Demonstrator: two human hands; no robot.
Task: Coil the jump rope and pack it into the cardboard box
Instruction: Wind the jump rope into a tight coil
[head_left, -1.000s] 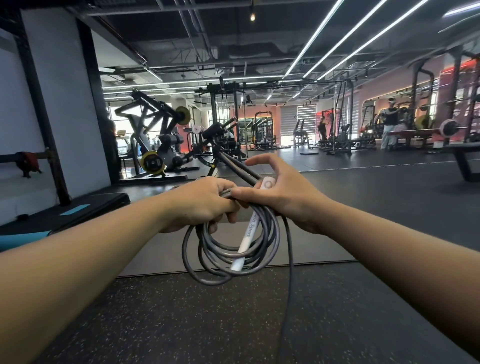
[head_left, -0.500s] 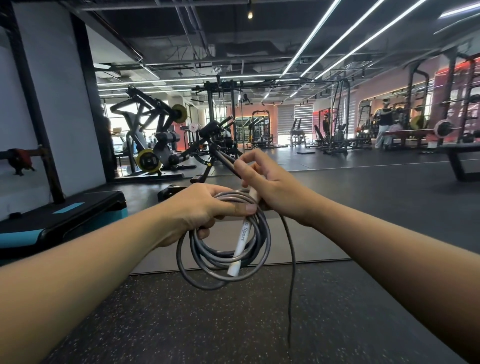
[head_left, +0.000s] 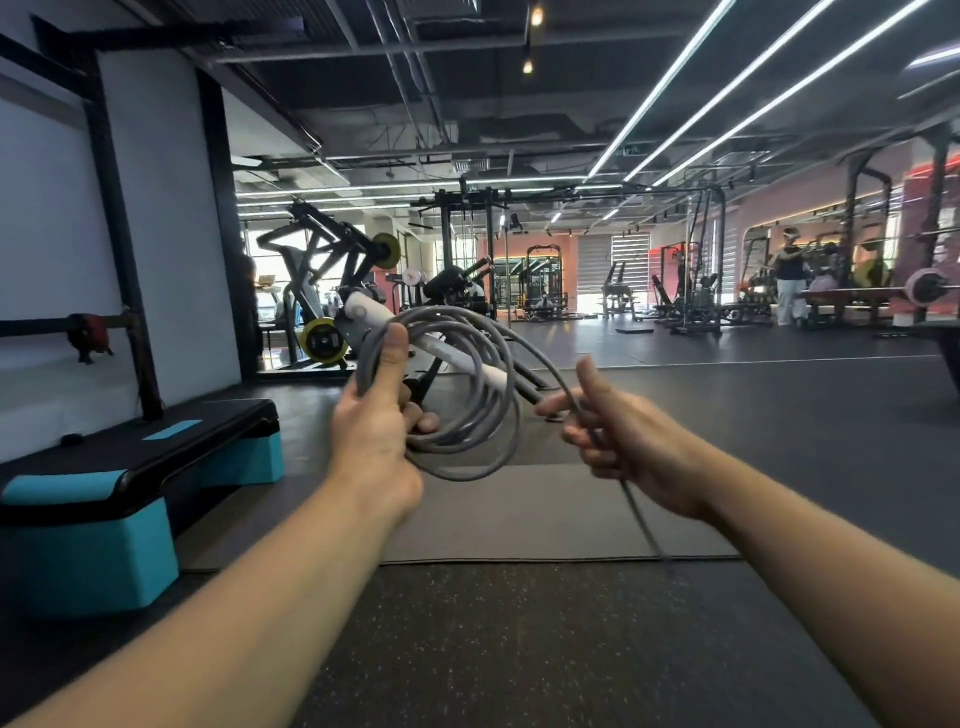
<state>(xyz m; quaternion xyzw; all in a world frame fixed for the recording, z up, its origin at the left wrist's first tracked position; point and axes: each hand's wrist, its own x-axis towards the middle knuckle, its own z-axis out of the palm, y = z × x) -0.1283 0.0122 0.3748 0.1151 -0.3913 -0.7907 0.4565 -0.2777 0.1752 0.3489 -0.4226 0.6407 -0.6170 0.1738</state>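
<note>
A grey jump rope (head_left: 480, 405) hangs in several loops from my left hand (head_left: 376, 421), whose thumb points up and pins the bundle. Its white handle (head_left: 415, 338) lies slanted across the loops, end cap toward the upper left. My right hand (head_left: 628, 441) is to the right of the coil, pinching the loose strand that runs from the coil through its fingers and trails down toward the floor. No cardboard box is in view.
A black and teal step platform (head_left: 140, 493) stands at the left by a white wall. A grey mat (head_left: 545, 514) lies on the dark rubber floor below my hands. Weight machines (head_left: 332, 291) fill the background, and a person (head_left: 789, 280) stands far right.
My right hand left the coil and moved right, drawing out the loose strand. My left hand turned thumb-up, and the coil tilted so the white handle now slants up-left.
</note>
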